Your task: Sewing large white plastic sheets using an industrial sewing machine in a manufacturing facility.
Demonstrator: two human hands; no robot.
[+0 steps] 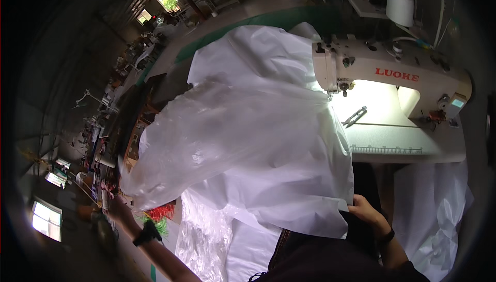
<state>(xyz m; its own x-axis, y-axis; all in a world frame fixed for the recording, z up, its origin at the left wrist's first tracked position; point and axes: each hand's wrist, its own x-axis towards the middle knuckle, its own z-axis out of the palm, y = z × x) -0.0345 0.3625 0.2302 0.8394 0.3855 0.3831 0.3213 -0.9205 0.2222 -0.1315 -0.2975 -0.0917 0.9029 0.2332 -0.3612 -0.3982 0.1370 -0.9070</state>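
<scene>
A large sheet of white fabric [279, 173] drapes across the sewing machine's bed and down toward my lap. Over its left part lies thin, clear plastic film [181, 142], wrinkled and shiny. At the lower right, my right hand [366, 210] is closed on the fabric's near right edge, thumb on top. Far out on the left, my left hand [118, 209] is at the film's outer edge; its fingers are dim and blurred, so their grip does not show. The sewing machine's [382, 67] needle area meets the fabric's right edge.
Thread snips [354, 116] lie on the lit machine bed, behind a ruler strip [387, 150]. More white fabric [429, 215] hangs at the right. Crumpled clear film [204, 235] lies below. Red strands [160, 212] and green strands [159, 226] sit near my left wrist. Cluttered benches stand beyond.
</scene>
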